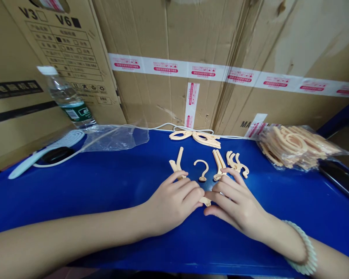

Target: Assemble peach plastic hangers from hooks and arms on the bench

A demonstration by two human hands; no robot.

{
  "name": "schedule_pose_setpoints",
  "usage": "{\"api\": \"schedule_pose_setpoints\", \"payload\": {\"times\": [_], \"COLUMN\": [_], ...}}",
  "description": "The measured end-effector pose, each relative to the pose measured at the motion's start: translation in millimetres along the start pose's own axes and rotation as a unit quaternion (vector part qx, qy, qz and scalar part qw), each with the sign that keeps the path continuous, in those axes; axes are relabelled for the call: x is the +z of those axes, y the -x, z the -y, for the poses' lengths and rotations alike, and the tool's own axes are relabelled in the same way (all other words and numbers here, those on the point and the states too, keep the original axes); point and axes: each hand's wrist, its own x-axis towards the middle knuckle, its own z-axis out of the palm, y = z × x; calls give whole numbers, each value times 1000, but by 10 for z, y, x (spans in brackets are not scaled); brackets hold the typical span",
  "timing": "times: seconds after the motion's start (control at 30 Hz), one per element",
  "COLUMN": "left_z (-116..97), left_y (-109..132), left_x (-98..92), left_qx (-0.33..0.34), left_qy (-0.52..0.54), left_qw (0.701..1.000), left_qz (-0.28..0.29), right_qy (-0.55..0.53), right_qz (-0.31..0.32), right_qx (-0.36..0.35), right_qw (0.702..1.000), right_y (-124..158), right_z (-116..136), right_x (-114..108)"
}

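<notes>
My left hand (174, 199) and my right hand (235, 201) rest on the blue table (104, 193), fingertips meeting over a small beige plastic piece (206, 201) pinched between them. Just beyond the fingers lie more beige parts: a forked piece (177, 161) partly under my left fingers, a hook (203, 169), a straight bar (218, 162) and some curved pieces (237, 162). A pile of joined beige parts (197, 137) lies at the table's back edge. My right wrist wears a pale bead bracelet (304, 252).
A clear bag of beige parts (296, 146) sits at the right. A water bottle (68, 99), an empty plastic bag (116, 136), a white handheld item with a black object (50, 153) lie at the left. Cardboard boxes (192, 58) stand behind.
</notes>
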Motion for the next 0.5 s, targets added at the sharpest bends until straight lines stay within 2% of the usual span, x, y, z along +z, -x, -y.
{"api": "schedule_pose_setpoints", "payload": {"times": [0.27,0.5], "left_z": [6,29], "left_y": [50,-21], "left_x": [25,-42], "left_qx": [7,14], "left_qy": [26,52], "left_qw": [997,997], "left_qz": [76,47], "right_qy": [-51,-113], "right_qz": [34,41], "right_qx": [3,33], "right_qw": [998,992], "right_y": [49,28], "right_z": [-3,-8], "right_x": [16,24]}}
